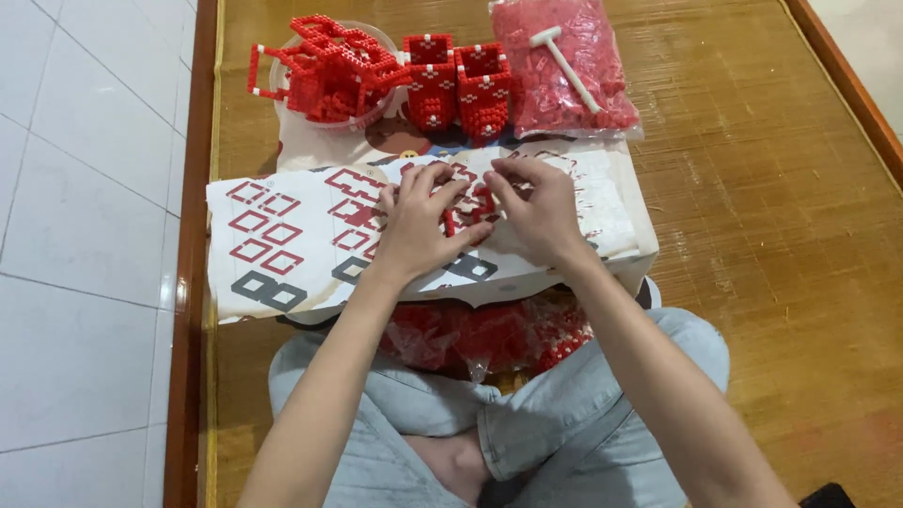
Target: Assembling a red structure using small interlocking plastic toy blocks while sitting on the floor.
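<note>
My left hand (417, 223) and my right hand (534, 209) meet over a white instruction sheet (282, 240) printed with red and grey block diagrams. Between the fingertips of both hands sits a small red block piece (470, 213), pressed against the sheet. The sheet lies on a white box (628, 266) in front of my crossed legs. Much of the piece is hidden under my fingers.
Behind the sheet stand two red block towers (459, 83), a clear bowl with red block frames (324, 68), and a bag of red blocks (562, 66) with a small white hammer (567, 64) on it. Another red bag (484, 337) lies under the box. Tiled floor at left.
</note>
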